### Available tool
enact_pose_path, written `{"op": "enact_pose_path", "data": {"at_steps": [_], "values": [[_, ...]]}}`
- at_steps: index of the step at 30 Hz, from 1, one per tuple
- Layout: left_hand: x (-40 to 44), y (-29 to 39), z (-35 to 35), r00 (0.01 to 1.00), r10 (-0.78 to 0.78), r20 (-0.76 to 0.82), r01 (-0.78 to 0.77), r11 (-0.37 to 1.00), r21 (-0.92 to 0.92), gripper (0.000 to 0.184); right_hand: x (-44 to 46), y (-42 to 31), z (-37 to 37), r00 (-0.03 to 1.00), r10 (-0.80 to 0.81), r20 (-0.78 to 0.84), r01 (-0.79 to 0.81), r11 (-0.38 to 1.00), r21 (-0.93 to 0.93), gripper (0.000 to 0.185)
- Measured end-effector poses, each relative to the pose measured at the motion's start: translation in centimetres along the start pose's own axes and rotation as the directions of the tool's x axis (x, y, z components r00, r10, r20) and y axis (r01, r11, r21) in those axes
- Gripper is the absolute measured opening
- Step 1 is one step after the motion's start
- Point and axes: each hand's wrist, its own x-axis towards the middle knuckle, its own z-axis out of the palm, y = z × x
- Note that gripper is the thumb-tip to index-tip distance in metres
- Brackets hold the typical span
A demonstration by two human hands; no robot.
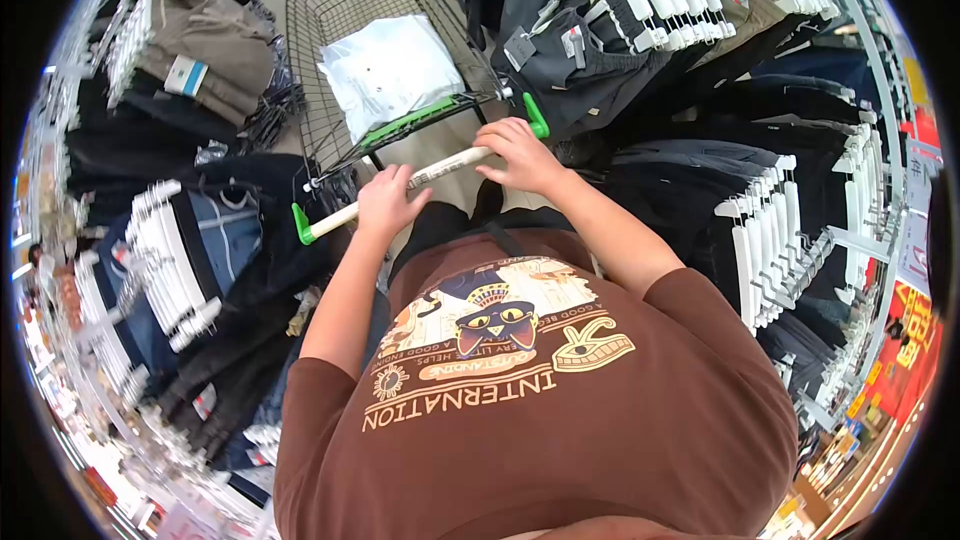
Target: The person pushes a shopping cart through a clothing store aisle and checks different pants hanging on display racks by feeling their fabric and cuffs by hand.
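Note:
Both of my hands rest on the pale handle (450, 167) of a shopping cart. My left hand (392, 199) is closed over the bar left of its middle. Toward the right end, my right hand (517, 153) curls its fingers over the same bar. Green end pieces (302, 224) cap the handle. Ahead of it stretches the cart's dark wire basket (300, 60). A white, plastic-looking package (390, 73) lies flat inside, near the handle end.
Clothes racks crowd both sides. Dark trousers (690, 165) hang on white hangers (765, 250) at right, with tagged dark garments (570, 50) close beside the cart. Jeans (225, 230) and brown garments (215, 40) hang at left. Red signs (905, 360) stand at far right.

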Motion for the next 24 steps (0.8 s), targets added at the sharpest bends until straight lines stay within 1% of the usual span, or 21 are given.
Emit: {"op": "enact_pose_path", "data": {"at_steps": [1, 2, 3, 4, 5, 6, 7, 9, 11, 12, 13, 15, 18, 20, 22, 24], "values": [[2.2, 0.3, -0.3, 0.999, 0.029, -0.014, -0.029, 0.999, -0.023, 0.042, -0.4, 0.9, 0.2, 0.986, 0.150, -0.071, -0.150, 0.989, 0.000, 0.031], [4.2, -0.7, -0.1, 0.999, -0.009, 0.051, 0.007, 0.999, 0.034, 0.046, -1.9, 1.9, 0.8, 0.945, 0.295, -0.140, -0.296, 0.955, 0.011, 0.031], [6.2, -1.6, 0.1, 0.992, -0.047, 0.114, 0.036, 0.995, 0.094, 0.050, -3.5, 2.9, 1.5, 0.877, 0.433, -0.207, -0.437, 0.899, 0.031, 0.031], [7.8, -2.7, 0.4, 0.981, -0.087, 0.174, 0.061, 0.986, 0.154, 0.055, -4.8, 4.0, 2.4, 0.623, 0.764, -0.168, -0.715, 0.643, 0.275, 0.032], [9.1, -3.9, 0.5, 0.994, -0.051, 0.098, 0.036, 0.988, 0.152, 0.060, -6.1, 6.1, 3.3, 0.425, 0.879, -0.215, -0.768, 0.476, 0.428, 0.037], [10.5, -4.7, 0.1, 0.992, -0.062, 0.111, 0.044, 0.987, 0.158, 0.060, -9.2, 9.6, 5.0, 0.264, 0.934, -0.243, -0.809, 0.351, 0.471, 0.053], [11.9, -5.7, -0.7, 0.990, -0.068, 0.121, 0.048, 0.986, 0.161, 0.059, -9.7, 11.2, 4.8, 0.095, 0.969, -0.228, -0.740, 0.222, 0.635, 0.076], [15.1, -7.2, -1.2, 0.990, -0.078, 0.118, 0.057, 0.983, 0.172, 0.060, -8.0, 13.4, 2.9, -0.084, 0.949, -0.305, -0.746, 0.143, 0.651, 0.092], [18.0, -9.0, -1.9, 0.989, -0.071, 0.127, 0.051, 0.986, 0.160, 0.060, -7.4, 15.8, 2.3, -0.030, 0.948, -0.315, -0.801, 0.166, 0.575, 0.101], [19.6, -9.9, -2.3, 0.990, -0.067, 0.127, 0.049, 0.989, 0.141, 0.060, -7.1, 16.8, 2.1, -0.055, 0.952, -0.302, -0.845, 0.117, 0.523, 0.102], [20.9, -10.7, -2.7, 0.990, -0.066, 0.125, 0.050, 0.991, 0.124, 0.059, -5.4, 16.5, 2.2, 0.036, 0.917, -0.397, -0.701, 0.306, 0.644, 0.107], [23.8, -12.6, -3.8, 0.989, -0.068, 0.134, 0.054, 0.992, 0.112, 0.059, -2.4, 16.1, 0.3, -0.172, 0.931, -0.322, -0.764, 0.080, 0.640, 0.109], [26.8, -14.5, -4.5, 0.987, -0.059, 0.150, 0.041, 0.993, 0.114, 0.058, -2.4, 17.2, 2.8, -0.210, 0.856, -0.472, -0.744, 0.174, 0.646, 0.108], [28.7, -15.5, -5.1, 0.987, -0.060, 0.150, 0.039, 0.990, 0.137, 0.057, -2.5, 17.4, 3.3, -0.272, 0.841, -0.467, -0.671, 0.182, 0.719, 0.102], [30.4, -16.9, -5.5, 0.986, -0.063, 0.153, 0.037, 0.985, 0.169, 0.057, -1.2, 16.6, 3.5, -0.316, 0.785, -0.533, -0.676, 0.208, 0.707, 0.095], [31.5, -17.8, -6.1, 0.982, -0.071, 0.173, 0.038, 0.982, 0.185, 0.059, -0.5, 15.5, 3.3, -0.337, 0.672, -0.659, -0.764, 0.213, 0.609, 0.089]]}}
